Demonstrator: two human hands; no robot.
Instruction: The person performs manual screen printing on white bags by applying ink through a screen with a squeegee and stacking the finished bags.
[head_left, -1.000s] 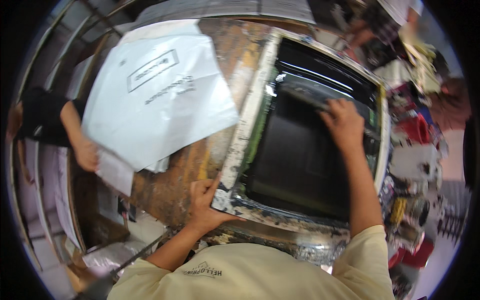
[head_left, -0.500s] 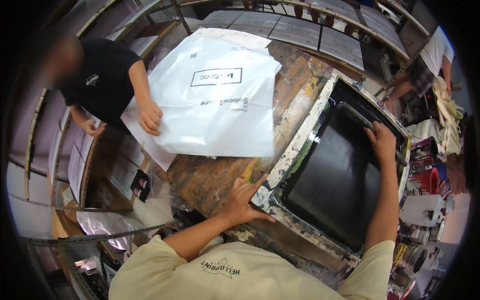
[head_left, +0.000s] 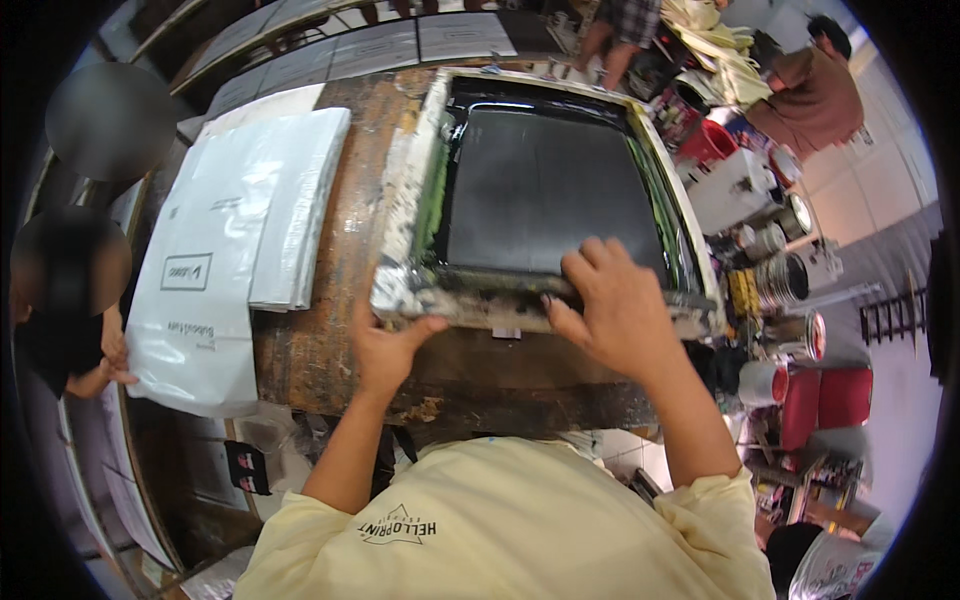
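A screen printing frame (head_left: 401, 195) with a pale, ink-stained wooden rim lies on the table in front of me. Its dark mesh (head_left: 545, 190) is coated with wet black ink, with green along the sides. My right hand (head_left: 612, 305) is closed over a squeegee (head_left: 490, 281) that spans the near end of the mesh, inside the rim. At the near left corner, my left hand (head_left: 385, 350) grips the frame, thumb on the front and fingers partly hidden along the side.
White plastic bags (head_left: 215, 215) lie stacked on the worn wooden table (head_left: 350, 220) to the left, where a co-worker's hand (head_left: 115, 350) touches the edge. Paint cans (head_left: 783, 278) and a red bucket (head_left: 703, 143) stand at right. Other people are farther back.
My right hand has drawn the squeegee from the far right of the mesh to its near end. My left hand has closed on the frame corner. The co-worker has shifted a bag toward the left.
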